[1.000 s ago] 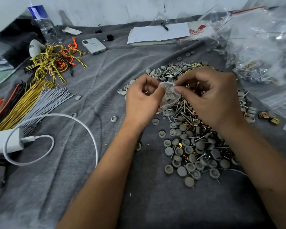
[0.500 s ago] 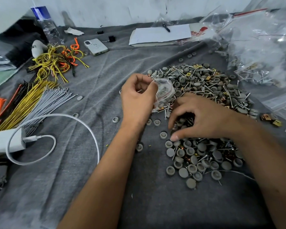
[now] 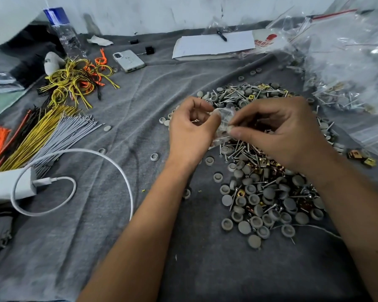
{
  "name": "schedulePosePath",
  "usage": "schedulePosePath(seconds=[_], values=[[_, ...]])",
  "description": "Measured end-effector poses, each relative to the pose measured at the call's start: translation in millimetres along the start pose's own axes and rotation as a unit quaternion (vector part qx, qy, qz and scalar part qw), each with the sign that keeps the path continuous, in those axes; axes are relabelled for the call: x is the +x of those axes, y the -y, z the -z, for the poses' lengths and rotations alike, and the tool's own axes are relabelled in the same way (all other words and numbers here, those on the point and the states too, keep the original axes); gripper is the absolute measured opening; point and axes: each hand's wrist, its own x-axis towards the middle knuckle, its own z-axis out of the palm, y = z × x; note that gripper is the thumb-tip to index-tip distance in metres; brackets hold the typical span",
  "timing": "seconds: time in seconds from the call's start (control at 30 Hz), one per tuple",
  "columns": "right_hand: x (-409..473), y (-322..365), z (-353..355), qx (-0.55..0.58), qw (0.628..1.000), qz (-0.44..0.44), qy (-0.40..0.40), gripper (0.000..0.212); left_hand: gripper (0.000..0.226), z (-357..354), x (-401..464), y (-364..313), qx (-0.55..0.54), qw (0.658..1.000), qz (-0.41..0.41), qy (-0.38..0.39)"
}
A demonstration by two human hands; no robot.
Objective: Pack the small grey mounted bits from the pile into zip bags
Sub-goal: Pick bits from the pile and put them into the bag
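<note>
Bit at bag mouth, abt to drop in.

Head view: left hand (image 3: 192,129) pinches small zip bag (image 3: 223,124) above the pile (image 3: 262,192); right hand (image 3: 282,131) pinches one grey bit (image 3: 229,128) btwn thumb & forefinger, touching the bag's right side. Bag lies directly left of the bit; mouth opening too blurred to tell.

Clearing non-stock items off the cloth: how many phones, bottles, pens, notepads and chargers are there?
Phone: 1
Water bottle: 1
Pen: 1
Notepad: 1
Charger: 1
Total: 5
</note>
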Motion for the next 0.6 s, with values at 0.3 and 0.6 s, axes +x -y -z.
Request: schedulePosePath(seconds=[0.3,0.6], values=[[0.8,-5.9,-5.2,-0.155,0.985,0.006,-0.07,0.015,0.009,-1.1,-1.9,-0.1,-0.003,1.0,0.008,0.025],[0.7,-4.0,-3.0,-0.222,0.969,0.059,-0.09,0.016,0.009,-2.8,-4.4,-3.2,0.014,0.999,-0.002,0.037]])
